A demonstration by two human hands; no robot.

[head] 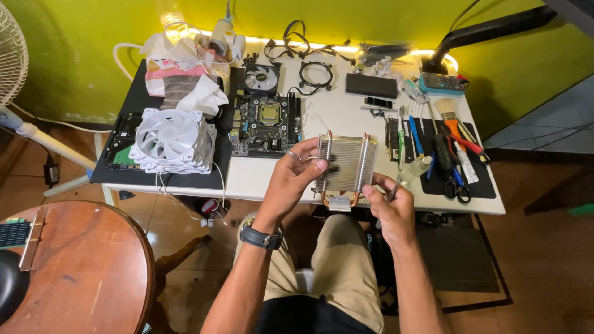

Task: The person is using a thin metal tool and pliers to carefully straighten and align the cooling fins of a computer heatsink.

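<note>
The white table (346, 117) stretches out beyond the fingertips, its near edge just under the knuckles, with a round wooden table (80, 266) well off to the left of the hands. Up past the left fingers lies a stack of white case fans (170, 141) on a black mat, and straight ahead of them a motherboard (266, 124) lying flat. Between both sets of fingers sits the finned metal heatsink (344, 167), held up just above the table's near edge, copper pipes looping out at its bottom. The left hand (291, 182), a watch on its wrist and a ring on one finger, curls around the heatsink's left side, thumb pressed on the fins. The right hand (390, 207) pinches the lower right corner with its fingertips, while the rest of it is closed around a thin dark tool (396, 188). Just beyond the right fingers, a row of brushes, screwdrivers and scissors (456, 188) lies on a dark pad.
</note>
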